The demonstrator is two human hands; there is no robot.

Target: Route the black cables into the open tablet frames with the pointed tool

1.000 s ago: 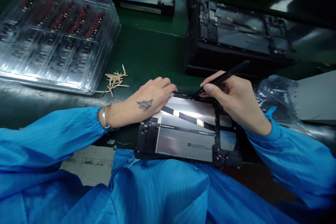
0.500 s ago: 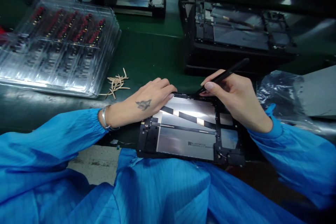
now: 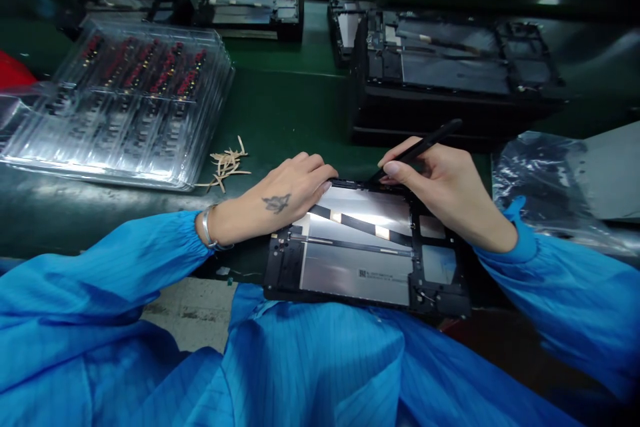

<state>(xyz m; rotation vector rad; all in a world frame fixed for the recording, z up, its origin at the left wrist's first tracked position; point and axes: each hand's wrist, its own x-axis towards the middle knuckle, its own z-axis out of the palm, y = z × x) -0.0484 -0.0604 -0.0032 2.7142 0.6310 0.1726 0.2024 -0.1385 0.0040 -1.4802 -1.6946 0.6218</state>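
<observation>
Opened black tablet chassis with silver inner plate (image 3: 360, 250) lying at the green bench edge. Left hand (image 3: 280, 197) rests flat, fingers released, on its far-left corner. Right hand (image 3: 445, 190) pinches a slim black stylus-like tool (image 3: 420, 147), its tip at the chassis's far edge.

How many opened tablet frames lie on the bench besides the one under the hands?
At least 3: one at back left, one at back centre, one topping the dark stack at right. An edge beside that stack may be a fourth; others may be hidden.
</observation>
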